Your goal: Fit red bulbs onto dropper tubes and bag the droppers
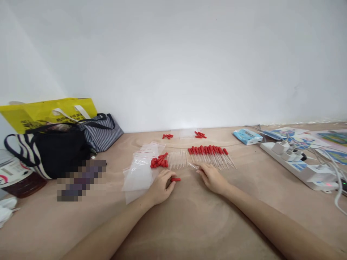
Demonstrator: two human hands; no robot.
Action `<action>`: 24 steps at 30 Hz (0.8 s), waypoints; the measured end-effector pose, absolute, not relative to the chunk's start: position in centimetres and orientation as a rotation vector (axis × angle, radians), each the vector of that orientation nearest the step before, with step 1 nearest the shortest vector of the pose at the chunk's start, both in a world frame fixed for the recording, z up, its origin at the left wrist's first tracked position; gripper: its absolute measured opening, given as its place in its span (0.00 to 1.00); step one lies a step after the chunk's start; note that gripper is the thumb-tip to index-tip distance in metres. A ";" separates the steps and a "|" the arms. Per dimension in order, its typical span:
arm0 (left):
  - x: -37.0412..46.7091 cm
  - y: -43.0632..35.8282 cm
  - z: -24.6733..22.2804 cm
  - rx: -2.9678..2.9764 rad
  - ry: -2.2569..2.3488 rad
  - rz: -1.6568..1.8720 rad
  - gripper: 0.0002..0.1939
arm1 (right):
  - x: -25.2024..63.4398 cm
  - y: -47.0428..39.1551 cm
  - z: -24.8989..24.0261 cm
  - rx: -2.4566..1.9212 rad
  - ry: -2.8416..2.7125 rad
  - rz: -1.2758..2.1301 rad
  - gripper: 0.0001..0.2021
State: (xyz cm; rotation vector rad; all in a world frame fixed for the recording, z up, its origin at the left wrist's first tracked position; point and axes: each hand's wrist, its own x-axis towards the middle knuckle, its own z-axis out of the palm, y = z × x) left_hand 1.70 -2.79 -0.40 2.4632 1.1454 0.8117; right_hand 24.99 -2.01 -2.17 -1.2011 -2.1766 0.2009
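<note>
My left hand [162, 187] is closed, with a red rubber bulb [176, 179] between thumb and forefinger, its end pointing right. My right hand [213, 177] pinches a thin clear dropper tube [193, 165] that points up and left. Between and beyond the hands lies a row of bare clear tubes [177, 160]. To its left is a pile of loose red bulbs [159, 161]. On the right several tubes capped with red bulbs form a row of droppers [210, 153], bulbs facing the wall.
Clear zip bags [139, 171] lie left of the bulb pile. Farther back are more red bulbs [167, 136]. A blue tissue pack [247, 136] and a white power strip [295, 164] with cables sit right. Black [59, 150] and striped bags [101, 133] stand left.
</note>
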 end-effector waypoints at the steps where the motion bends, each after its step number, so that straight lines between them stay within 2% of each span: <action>1: 1.7 -2.8 -0.5 2.474 1.156 0.819 0.12 | 25.1 -2.3 -2.3 -1.173 -2.214 0.171 0.13; 3: 1.8 -2.6 -0.7 2.491 1.178 0.814 0.13 | 25.0 -2.8 -2.3 -1.140 -2.273 0.124 0.13; 7: 2.4 -2.2 -0.9 2.506 1.211 0.826 0.08 | 24.6 -3.2 -2.0 -1.111 -2.291 0.109 0.10; 24: 2.9 -2.0 -0.9 2.587 1.155 0.831 0.12 | 23.7 -3.5 -2.3 -1.019 -2.241 0.107 0.08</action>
